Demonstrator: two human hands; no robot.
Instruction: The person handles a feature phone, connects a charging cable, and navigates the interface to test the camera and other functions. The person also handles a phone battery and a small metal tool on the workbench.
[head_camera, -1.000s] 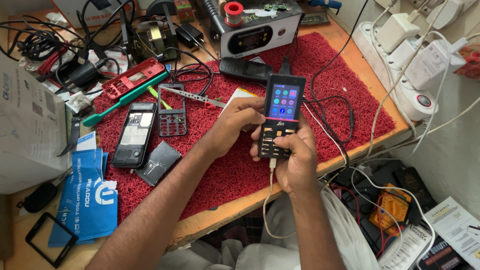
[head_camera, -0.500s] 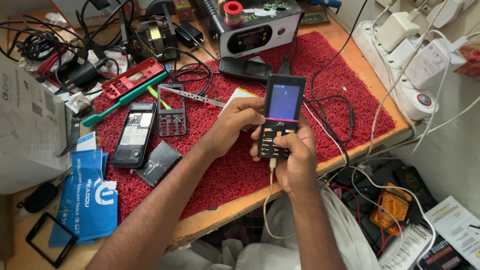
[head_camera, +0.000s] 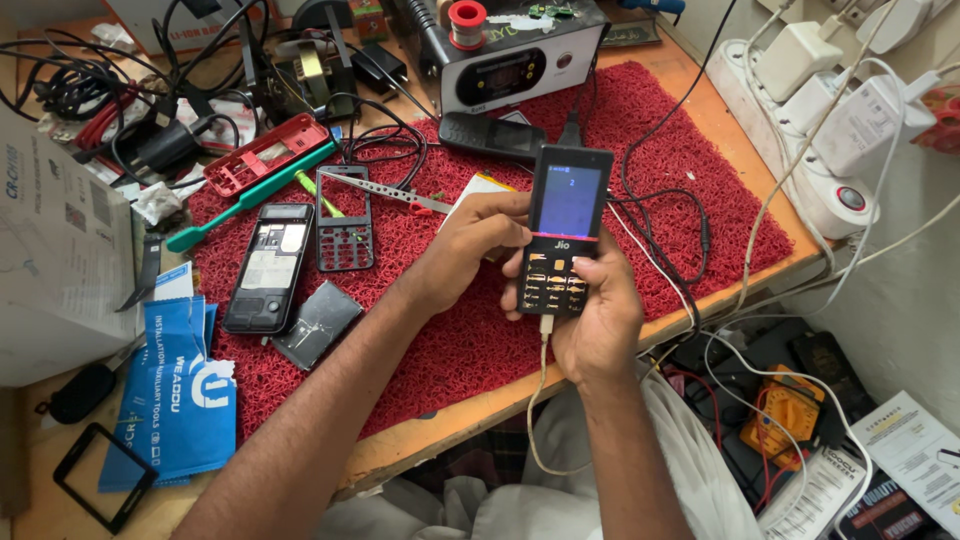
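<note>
Both hands on a black keypad phone (head_camera: 562, 232), lifted above the red bristle mat (head_camera: 440, 345) with screen lit blue and facing up. Right hand (head_camera: 598, 318) wrapped around the lower half from below, thumb over the keys. Left hand (head_camera: 478, 245) closed on the left edge, fingers curled behind the body. White cable (head_camera: 540, 385) plugged into the bottom end, hanging down past the right wrist and over the orange table edge (head_camera: 470, 430).

Left of the left hand, flat on the mat: opened black phone (head_camera: 268, 266) without back cover, loose keypad frame (head_camera: 345, 217) just beside it, dark battery (head_camera: 317, 324) nearer the body. Further left and beyond: green toothbrush (head_camera: 250, 197) and red phone shell (head_camera: 266, 155), lying close together. Tweezers (head_camera: 395, 192) just beyond the left hand's knuckles. Another black phone (head_camera: 492, 136) beyond the held one, and behind that a soldering station (head_camera: 520, 65) topped by a solder spool (head_camera: 466, 22). Far left of the forearm: blue tool packet (head_camera: 185, 385). Right of the right hand: white power strip (head_camera: 800, 150) with chargers, well apart.
</note>
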